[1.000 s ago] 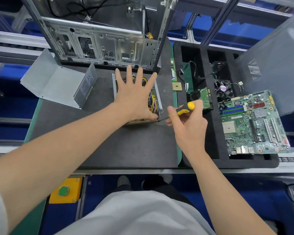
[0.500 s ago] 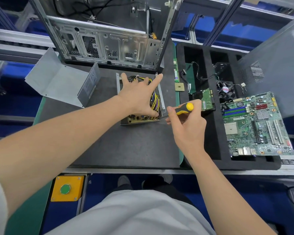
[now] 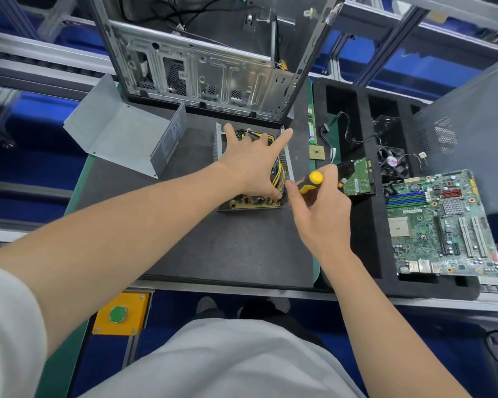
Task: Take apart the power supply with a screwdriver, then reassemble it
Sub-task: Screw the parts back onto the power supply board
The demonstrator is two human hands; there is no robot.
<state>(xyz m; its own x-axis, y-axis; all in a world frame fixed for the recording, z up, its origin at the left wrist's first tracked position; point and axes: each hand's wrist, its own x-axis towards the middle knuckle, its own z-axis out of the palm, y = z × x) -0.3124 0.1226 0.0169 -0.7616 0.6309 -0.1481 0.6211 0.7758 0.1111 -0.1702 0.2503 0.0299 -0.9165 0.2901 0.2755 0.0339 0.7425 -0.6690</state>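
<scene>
On counter (image 3: 227, 248), uncovered power supply (image 3: 253, 203) sits under your left hand (image 3: 253, 165), fingers spread. At supply's right edge, your right hand (image 3: 322, 214) grips screwdriver (image 3: 309, 183). Cover (image 3: 121, 136) left of supply, case (image 3: 202, 73) close behind; counter room nearside.

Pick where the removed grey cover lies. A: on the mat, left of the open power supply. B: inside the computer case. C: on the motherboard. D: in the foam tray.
A: the cover lies on the mat, left of the power supply and apart from it.

Dark bench mat (image 3: 227, 248), blue floor (image 3: 170, 314)
</scene>
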